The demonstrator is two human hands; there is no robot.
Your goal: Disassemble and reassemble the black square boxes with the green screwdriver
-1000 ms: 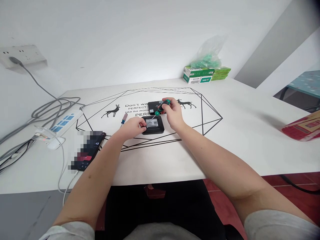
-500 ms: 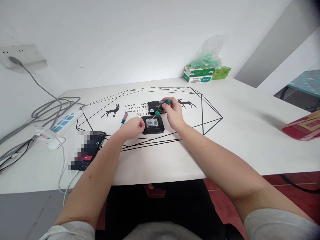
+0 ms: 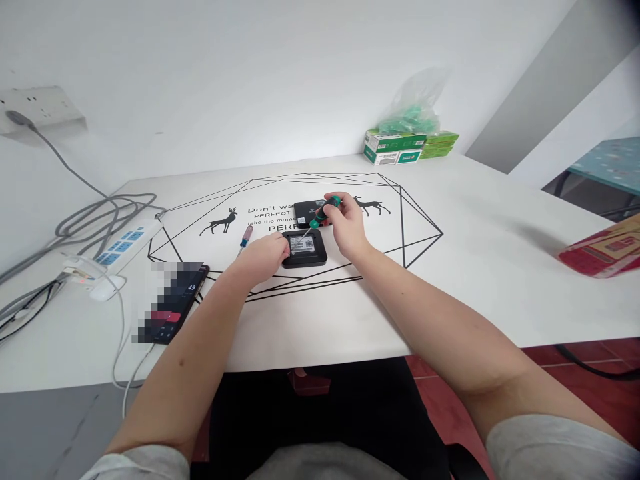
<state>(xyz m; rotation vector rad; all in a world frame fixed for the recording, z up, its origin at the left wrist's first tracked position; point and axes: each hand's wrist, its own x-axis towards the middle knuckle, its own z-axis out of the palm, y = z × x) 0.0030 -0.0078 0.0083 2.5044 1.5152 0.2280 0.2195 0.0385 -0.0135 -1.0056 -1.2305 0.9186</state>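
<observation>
My right hand (image 3: pixel 347 225) is closed around a green-and-black screwdriver (image 3: pixel 317 218). Its thin shaft slants down to the left, the tip over the white label (image 3: pixel 303 245) inside a square black case (image 3: pixel 317 257). At the case's left edge my left hand (image 3: pixel 266 256) is closed, fingertips curled against the rim; what they pinch, if anything, is hidden. Just behind the case lies a flat black square piece (image 3: pixel 303 212), partly covered by my right hand. Left of it rests a second screwdriver (image 3: pixel 247 235) with a red-and-blue handle, its lower end behind my left hand.
A phone (image 3: pixel 183 300) lies beside my left forearm. Further left are a power strip (image 3: pixel 125 250) and looped grey cables (image 3: pixel 85 217). Green-and-white boxes (image 3: pixel 395 148) with a plastic bag (image 3: pixel 415 107) stand against the wall. A red package (image 3: pixel 600 253) sits at the right edge.
The left fingertips have curled in tighter at the case's edge. The screwdriver stays in my right hand with its tip at the label. The whole view has shifted slightly.
</observation>
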